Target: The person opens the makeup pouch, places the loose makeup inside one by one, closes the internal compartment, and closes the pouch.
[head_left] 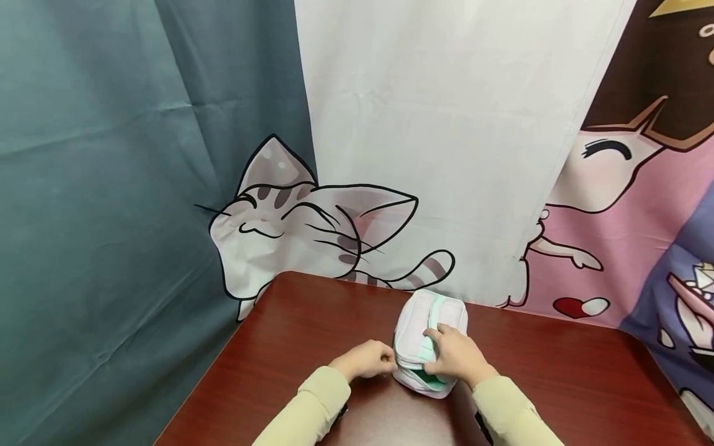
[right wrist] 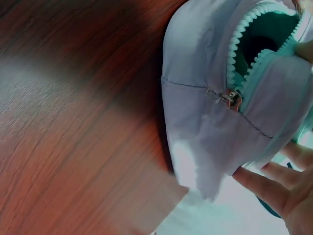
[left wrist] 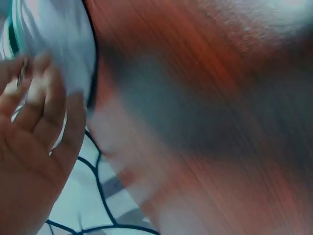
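Observation:
A pale lilac-white zip pouch (head_left: 414, 325) with mint-green trim lies on the table, its front end partly unzipped. In the right wrist view, the gap between the pale zipper teeth (right wrist: 234, 54) shows a dark green inside, and a metal slider (right wrist: 232, 98) sits at one end. My left hand (head_left: 368, 359) is at the pouch's left front corner, thumb and forefinger pinching a small metal zipper pull (left wrist: 22, 71). With the thumb near the opening and the fingers over the top, my right hand (head_left: 457, 354) holds the pouch.
The reddish-brown wooden table (head_left: 312, 322) has its far edge against a hanging cloth (head_left: 446, 124) printed with a cartoon cat. A grey-green cloth (head_left: 111, 186) hangs along the left side.

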A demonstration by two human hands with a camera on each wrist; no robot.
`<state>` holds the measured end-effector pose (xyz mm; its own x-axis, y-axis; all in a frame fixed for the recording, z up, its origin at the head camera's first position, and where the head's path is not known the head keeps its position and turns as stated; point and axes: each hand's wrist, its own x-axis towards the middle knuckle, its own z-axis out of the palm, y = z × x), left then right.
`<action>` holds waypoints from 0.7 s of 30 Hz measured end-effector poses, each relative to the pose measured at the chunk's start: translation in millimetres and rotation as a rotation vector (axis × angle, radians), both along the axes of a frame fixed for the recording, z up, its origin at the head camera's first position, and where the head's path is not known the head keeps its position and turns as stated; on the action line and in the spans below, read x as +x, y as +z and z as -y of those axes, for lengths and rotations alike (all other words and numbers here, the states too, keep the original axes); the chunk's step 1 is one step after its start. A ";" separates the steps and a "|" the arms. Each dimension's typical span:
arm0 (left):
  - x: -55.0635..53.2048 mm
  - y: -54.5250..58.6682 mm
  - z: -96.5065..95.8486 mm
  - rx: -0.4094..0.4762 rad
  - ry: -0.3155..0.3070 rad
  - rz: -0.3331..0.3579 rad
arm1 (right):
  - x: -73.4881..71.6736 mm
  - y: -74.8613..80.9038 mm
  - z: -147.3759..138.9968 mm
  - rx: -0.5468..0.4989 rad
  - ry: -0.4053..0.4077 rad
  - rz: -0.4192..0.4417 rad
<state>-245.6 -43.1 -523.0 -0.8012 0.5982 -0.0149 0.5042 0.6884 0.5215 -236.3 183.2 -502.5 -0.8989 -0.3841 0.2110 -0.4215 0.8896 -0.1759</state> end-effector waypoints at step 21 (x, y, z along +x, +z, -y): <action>19.8 -7.3 -3.6 0.170 -0.029 0.093 | -10.2 6.4 -5.3 -0.068 0.050 -0.031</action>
<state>-225.8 -39.5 -530.3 -0.7838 0.6209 0.0150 0.4662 0.5722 0.6748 -246.5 188.5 -496.0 -0.8715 -0.4122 0.2657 -0.4714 0.8537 -0.2215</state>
